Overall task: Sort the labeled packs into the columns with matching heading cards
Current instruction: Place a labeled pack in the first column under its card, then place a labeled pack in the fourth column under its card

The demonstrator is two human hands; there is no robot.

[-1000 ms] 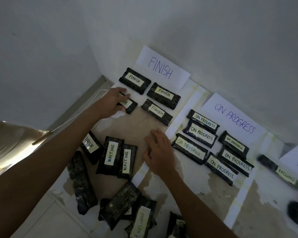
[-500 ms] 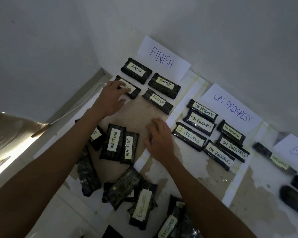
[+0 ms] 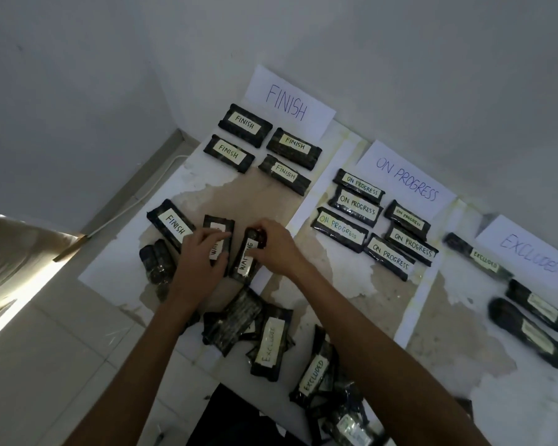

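Three white heading cards lean on the wall: FINISH [image 3: 287, 101], ON PROGRESS [image 3: 406, 181], EXCLUDED [image 3: 532, 252]. Several dark FINISH packs [image 3: 245, 123] lie under the first card and several ON PROGRESS packs [image 3: 356, 206] under the second. EXCLUDED packs [image 3: 479, 257] lie by the third. My left hand [image 3: 200, 255] grips one WAITING pack [image 3: 218, 225], fingers over its label. My right hand [image 3: 273, 249] pinches the neighbouring WAITING pack [image 3: 245, 267] near its top end. A loose FINISH pack [image 3: 171, 222] lies just left of my left hand.
A pile of unsorted packs, some marked EXCLUDED [image 3: 269, 344], lies near me between my forearms. An unlabeled dark pack [image 3: 157, 262] sits at the left. White tape strips [image 3: 313, 194] divide the columns. The wall corner and a white cable [image 3: 136, 201] bound the left side.
My left hand left the FINISH pack in the FINISH column and came back onto the left WAITING pack. My right hand moved left from the floor onto the right WAITING pack.
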